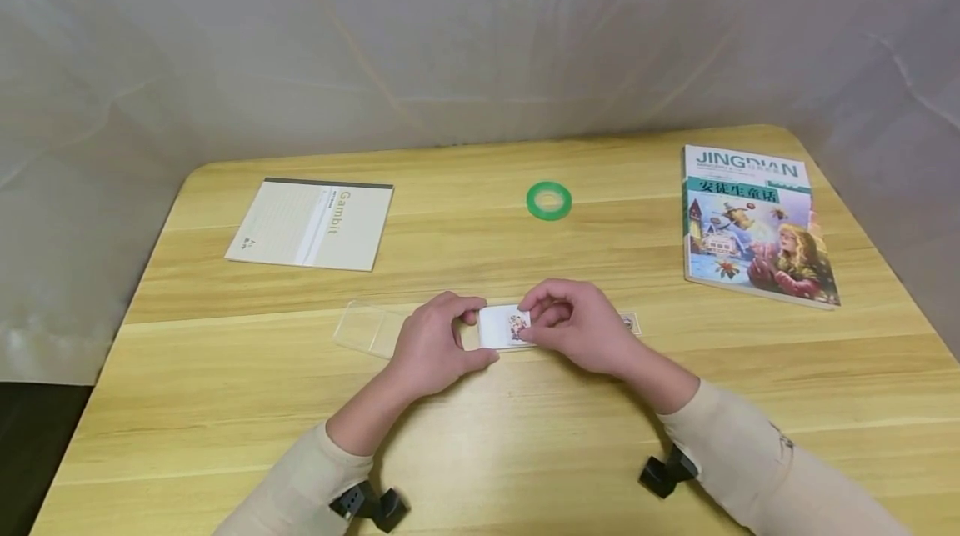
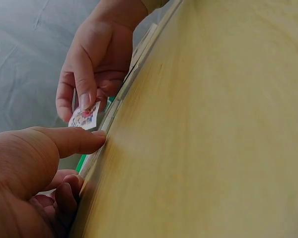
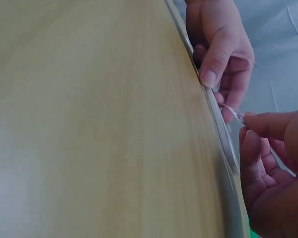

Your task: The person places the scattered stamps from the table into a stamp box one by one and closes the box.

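A small white rectangular block or stack of cards (image 1: 493, 324) lies flat on the table in front of me. My left hand (image 1: 433, 346) holds it by its near and far edges, between thumb and fingers. With thumb and fingertips my right hand (image 1: 581, 326) pinches a small sticker-like piece of paper (image 2: 85, 117) printed with a cartoon figure. That piece is over the right part of the white block in the head view, tilted up from it in the wrist views. Whether its lower edge touches the block, I cannot tell.
A clear plastic cover (image 1: 367, 329) lies left of the left hand. Another small printed piece (image 1: 632, 323) shows beyond the right hand. Farther back are a notebook (image 1: 311, 223), a green tape roll (image 1: 549, 200) and a storybook (image 1: 757, 227). A grey curtain (image 1: 480, 36) hangs behind the table.
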